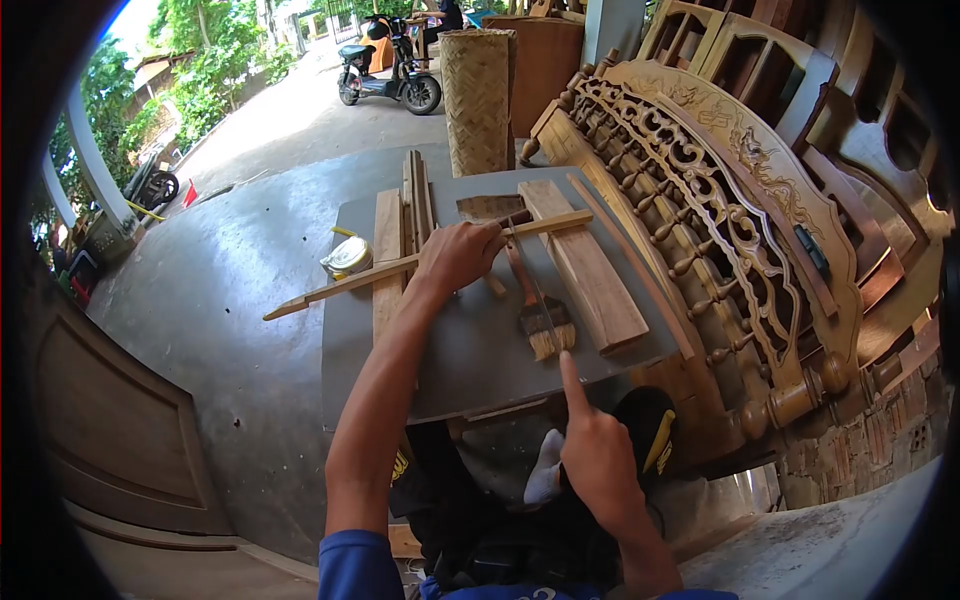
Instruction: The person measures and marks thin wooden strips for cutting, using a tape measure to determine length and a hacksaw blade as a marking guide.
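My left hand (460, 255) is closed over a long thin wooden strip (350, 285) that lies slantwise across two boards. A short dark handle (516, 219) shows just past its knuckles, beside a flat brownish blade-like piece (488, 207). On the grey table, a paintbrush (545, 325) with a wooden handle and pale bristle tips points toward me. My right hand (600, 455) has its index finger stretched out at the bristle tips, with the other fingers curled and nothing in them. A thick wooden block (590, 275) lies right of the brush.
A white tape roll (348, 258) sits at the table's left edge, near narrow wood lengths (415, 195). Carved wooden panels and turned spindles (700, 200) lean close on the right. A woven roll (478, 100) stands behind the table; a scooter (390, 70) is parked farther back.
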Available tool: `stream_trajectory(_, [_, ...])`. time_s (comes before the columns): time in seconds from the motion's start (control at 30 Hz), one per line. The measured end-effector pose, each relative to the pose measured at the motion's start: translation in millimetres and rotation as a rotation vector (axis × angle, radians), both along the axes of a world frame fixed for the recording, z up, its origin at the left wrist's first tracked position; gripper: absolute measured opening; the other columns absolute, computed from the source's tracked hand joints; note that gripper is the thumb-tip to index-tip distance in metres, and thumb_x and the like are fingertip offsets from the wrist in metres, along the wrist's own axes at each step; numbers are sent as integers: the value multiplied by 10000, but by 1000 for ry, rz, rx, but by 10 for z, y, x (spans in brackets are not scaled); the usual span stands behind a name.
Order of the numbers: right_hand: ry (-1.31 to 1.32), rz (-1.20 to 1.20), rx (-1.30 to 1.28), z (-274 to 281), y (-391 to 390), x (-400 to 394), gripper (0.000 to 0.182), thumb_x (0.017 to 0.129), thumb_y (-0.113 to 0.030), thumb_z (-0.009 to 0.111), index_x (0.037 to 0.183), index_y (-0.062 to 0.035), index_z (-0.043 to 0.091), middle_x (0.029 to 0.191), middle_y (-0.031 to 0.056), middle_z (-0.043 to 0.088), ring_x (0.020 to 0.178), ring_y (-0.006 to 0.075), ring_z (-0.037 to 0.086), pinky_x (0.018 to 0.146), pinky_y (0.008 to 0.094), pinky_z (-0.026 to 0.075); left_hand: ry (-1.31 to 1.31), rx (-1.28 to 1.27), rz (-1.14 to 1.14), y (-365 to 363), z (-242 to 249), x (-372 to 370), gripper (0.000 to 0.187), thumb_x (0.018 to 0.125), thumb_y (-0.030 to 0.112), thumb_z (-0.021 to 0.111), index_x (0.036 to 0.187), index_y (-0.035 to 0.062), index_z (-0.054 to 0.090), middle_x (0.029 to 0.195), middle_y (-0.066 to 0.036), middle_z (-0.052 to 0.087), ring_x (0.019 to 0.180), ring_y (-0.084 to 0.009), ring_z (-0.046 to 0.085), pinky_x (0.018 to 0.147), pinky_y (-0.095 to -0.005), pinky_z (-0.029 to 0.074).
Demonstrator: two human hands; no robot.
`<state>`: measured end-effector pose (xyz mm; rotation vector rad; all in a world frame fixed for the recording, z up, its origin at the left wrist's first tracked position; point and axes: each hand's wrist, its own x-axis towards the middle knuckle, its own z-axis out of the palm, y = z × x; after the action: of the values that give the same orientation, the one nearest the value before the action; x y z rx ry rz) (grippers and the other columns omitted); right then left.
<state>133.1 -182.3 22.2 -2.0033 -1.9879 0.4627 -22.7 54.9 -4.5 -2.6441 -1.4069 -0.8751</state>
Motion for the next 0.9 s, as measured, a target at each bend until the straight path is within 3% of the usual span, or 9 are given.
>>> stream_trajectory(0.17, [122, -44, 113, 135, -496, 162, 587, 808, 18, 468, 1355, -91, 283, 657, 221, 564, 632, 368, 592, 565, 453, 450, 5, 6, -4, 16, 14, 5, 236, 848, 288, 484, 800, 88, 600, 632, -148, 583, 611, -341, 579, 562, -436, 458])
stream_trajectory(0.27, [154, -74, 251, 34, -333, 183, 571, 822, 6, 467, 1353, -91, 284, 652, 226, 561, 630, 376, 587, 565, 457, 447, -24, 5, -24, -64, 31, 28, 250, 856, 288, 473, 808, 86, 613, 661, -151, 595, 628, -344, 583, 574, -430, 463])
stream_trajectory(0.47, [121, -63, 152, -98, 140, 122, 638, 771, 50, 448, 1364, -99, 265, 629, 221, 553, 634, 372, 594, 589, 464, 452, -71, -95, 21, -77, 68, 57, 259, 859, 255, 480, 825, 41, 622, 722, -190, 598, 702, -363, 578, 620, -443, 452])
stream_trajectory(0.57, [64, -3, 113, -151, 218, 117, 738, 739, 31, 482, 1394, -128, 180, 713, 198, 594, 650, 346, 617, 613, 433, 507, -97, -70, -17, -58, 68, 53, 270, 849, 268, 490, 791, 55, 644, 695, -183, 601, 664, -362, 581, 604, -438, 463])
stream_trajectory(0.9, [104, -6, 145, -222, 184, 92, 716, 745, 46, 457, 1389, -123, 194, 719, 217, 585, 684, 380, 606, 647, 446, 500, -119, -117, -77, -64, 125, 44, 257, 815, 239, 541, 779, -2, 622, 682, -211, 583, 668, -366, 577, 608, -428, 454])
